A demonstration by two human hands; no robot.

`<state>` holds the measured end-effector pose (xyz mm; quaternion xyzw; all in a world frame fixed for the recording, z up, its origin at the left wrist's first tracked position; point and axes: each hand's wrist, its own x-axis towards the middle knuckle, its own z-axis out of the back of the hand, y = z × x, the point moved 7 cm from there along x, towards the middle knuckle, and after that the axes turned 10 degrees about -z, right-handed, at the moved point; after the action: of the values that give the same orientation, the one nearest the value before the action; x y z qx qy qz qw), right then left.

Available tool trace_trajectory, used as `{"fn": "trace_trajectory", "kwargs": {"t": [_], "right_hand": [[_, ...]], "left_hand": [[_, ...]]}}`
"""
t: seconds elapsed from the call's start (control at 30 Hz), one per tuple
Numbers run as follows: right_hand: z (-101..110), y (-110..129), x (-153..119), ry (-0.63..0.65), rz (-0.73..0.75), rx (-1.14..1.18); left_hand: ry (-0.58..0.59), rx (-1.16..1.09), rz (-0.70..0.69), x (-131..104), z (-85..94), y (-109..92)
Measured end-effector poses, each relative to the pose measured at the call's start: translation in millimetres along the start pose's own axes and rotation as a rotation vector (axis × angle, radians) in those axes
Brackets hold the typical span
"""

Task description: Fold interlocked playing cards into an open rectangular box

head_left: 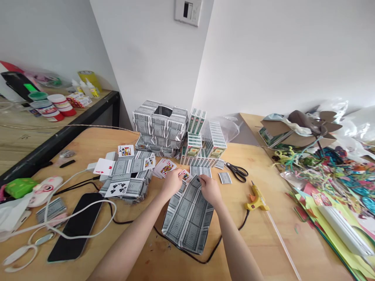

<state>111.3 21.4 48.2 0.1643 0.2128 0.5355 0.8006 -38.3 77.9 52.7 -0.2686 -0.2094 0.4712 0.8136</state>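
A panel of joined grey-backed playing cards [187,218] lies in front of me, its near end over a black cord. My left hand [172,182] is closed at the panel's far left corner, pinching a face-up playing card [185,175]. My right hand [210,189] has its fingers curled over the far right edge of the panel, gripping it. Just beyond my hands are more face-down cards [200,171] and a small fan of loose cards [164,168]. Parts of the fingertips are hidden.
A box built of cards [160,125] stands at the back beside stacked card packs [215,140]. Scissors [238,171] and a yellow glue gun [257,200] lie to the right. A phone [76,228], white cable and another card structure [129,181] are on the left.
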Motion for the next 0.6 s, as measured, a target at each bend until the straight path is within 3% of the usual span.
{"fn": "trace_trajectory", "kwargs": {"t": [0.6], "right_hand": [[1.2, -0.9, -0.9, -0.023, 0.026, 0.029]], "left_hand": [[0.001, -0.017, -0.025, 1.3, 2.0, -1.5]]}}
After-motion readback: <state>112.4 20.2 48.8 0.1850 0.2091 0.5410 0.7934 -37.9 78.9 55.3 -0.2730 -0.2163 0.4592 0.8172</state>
